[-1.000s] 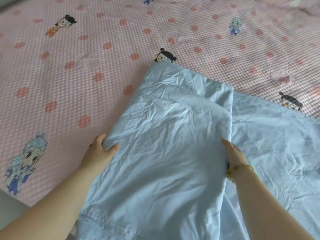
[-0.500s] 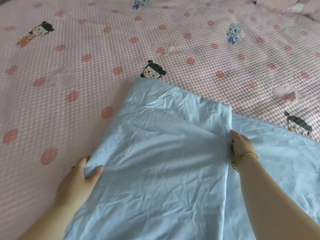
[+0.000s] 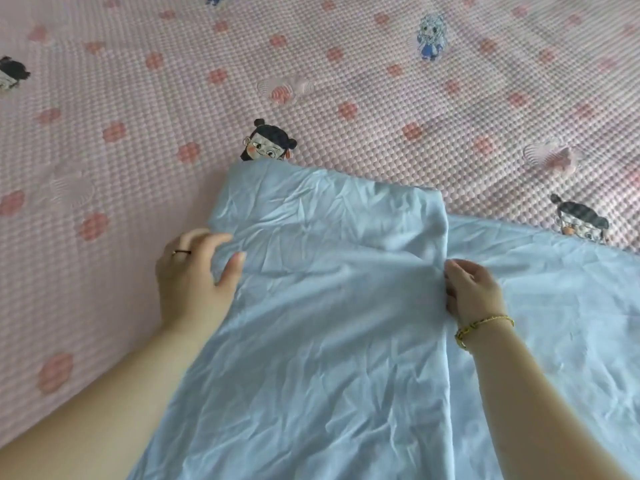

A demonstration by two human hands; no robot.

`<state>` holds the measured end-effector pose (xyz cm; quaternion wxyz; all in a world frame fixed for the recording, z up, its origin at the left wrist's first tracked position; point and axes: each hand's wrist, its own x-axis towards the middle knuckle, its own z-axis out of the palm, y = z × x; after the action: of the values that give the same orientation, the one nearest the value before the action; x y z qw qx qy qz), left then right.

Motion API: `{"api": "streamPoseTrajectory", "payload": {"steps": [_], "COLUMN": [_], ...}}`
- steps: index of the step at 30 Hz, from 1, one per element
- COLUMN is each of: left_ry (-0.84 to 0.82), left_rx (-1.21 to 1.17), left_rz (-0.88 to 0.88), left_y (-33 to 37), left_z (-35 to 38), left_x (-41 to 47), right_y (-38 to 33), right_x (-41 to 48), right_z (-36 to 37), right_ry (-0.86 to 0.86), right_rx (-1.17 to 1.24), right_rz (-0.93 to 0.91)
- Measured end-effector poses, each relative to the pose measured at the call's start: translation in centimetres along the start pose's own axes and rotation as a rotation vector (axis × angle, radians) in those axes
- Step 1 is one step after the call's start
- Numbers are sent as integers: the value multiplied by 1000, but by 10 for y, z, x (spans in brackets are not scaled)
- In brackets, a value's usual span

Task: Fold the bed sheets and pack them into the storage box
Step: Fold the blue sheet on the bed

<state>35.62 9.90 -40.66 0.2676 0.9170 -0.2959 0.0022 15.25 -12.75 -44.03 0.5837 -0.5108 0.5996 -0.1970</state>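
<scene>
A wrinkled light blue bed sheet [image 3: 329,323] lies partly folded on the bed, one layer doubled over another that spreads out to the right. My left hand [image 3: 194,271] pinches the folded layer's left edge between thumb and fingers; it wears a dark ring. On the right edge of the same layer, my right hand [image 3: 472,292], with a gold bracelet at the wrist, grips the cloth with curled fingers. The sheet's near end runs out of view at the bottom. No storage box is in view.
The sheet rests on a pink quilted bedspread [image 3: 346,81] with red flower spots and cartoon figures, which fills the view to the left, far side and right. The bed's near left edge shows at the bottom left corner.
Both hands have carried the top layer of the blue sheet forward across the bed, toward its far edge, and the fold now lies flatter. The left hand's fingers now show on top.
</scene>
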Motion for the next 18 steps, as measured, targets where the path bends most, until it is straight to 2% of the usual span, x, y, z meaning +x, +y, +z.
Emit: {"api": "streamPoseTrajectory", "payload": {"steps": [2,4,6,8,11,14,18], "left_ry": [-153,-436,-706,-837,-826,-761,-702], "left_rx": [-128,-194,-137,-39,209,422,544], "left_rz": [214,288,231,177,138,164,147], "left_y": [56,119,169,203,221,228,232], "left_z": [19,44,75,103,132,144,152], "left_x": [23,32,33,29,22,13,15], "right_y": [20,42,60,75,94,104,113], "right_x": [-30,-63,-92,-117,-142,-156,-161], "right_z": [-16,-30,-40,-49,-45,-36,-41], "right_ry": [13,7,-10,-15,65,134,265], "right_rx": [-24,-80,-155,-200,-235,-272,-181], "right_rz": [37,73,90,89,25,-122,-245]}}
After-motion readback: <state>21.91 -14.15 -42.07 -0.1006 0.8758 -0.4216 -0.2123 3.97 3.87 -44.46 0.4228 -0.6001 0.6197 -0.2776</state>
